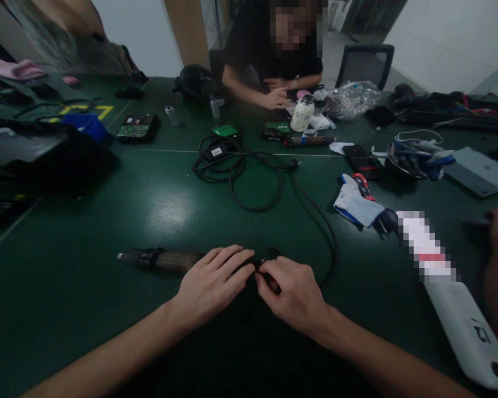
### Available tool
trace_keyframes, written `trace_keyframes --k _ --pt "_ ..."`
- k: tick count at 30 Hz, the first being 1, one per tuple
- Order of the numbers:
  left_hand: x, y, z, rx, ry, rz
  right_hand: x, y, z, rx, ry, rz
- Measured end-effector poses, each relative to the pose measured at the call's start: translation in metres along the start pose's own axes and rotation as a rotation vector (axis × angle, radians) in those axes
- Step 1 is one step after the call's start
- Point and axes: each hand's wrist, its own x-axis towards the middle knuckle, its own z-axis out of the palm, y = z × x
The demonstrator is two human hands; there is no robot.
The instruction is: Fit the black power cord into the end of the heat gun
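While lying flat on tool (161, 259), left hand (213, 282) grips handle; right hand (290, 293) pinching cord (315, 213) just right of left.

Table top (108, 221): green, smooth, semi-glossy, threw back a lamp glare. Tool (157, 258) under left hand (211, 282): dark barrel, looked metal, black plastic collar, dull. Cable (253, 182): black, rubbery, matt; right hand (292, 293) pinched it. White bottle (302, 115): plastic, slight sheen. Crinkled bag (352, 97): clear glossy film. Gloves (354, 204): cloth, matt.
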Motion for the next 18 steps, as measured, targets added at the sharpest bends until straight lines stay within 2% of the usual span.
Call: trace_keyframes --k 4,8,13,18 --pt "0.0001 -0.0002 0.0022 -0.011 0.020 -0.033 0.0008 -0.0004 -0.0010 -0.004 0.004 -0.001" --pt "0.0002 -0.0003 0.0030 -0.026 -0.005 0.002 0.0008 -0.0002 -0.0014 0.002 0.010 0.000" --pt "0.0019 0.0009 0.0028 -0.034 0.034 -0.038 0.0004 -0.0004 -0.0021 -0.005 0.012 0.001" --pt "0.0013 0.0005 0.0023 -0.025 -0.003 -0.006 0.0007 -0.0012 -0.0031 0.003 0.009 -0.005"
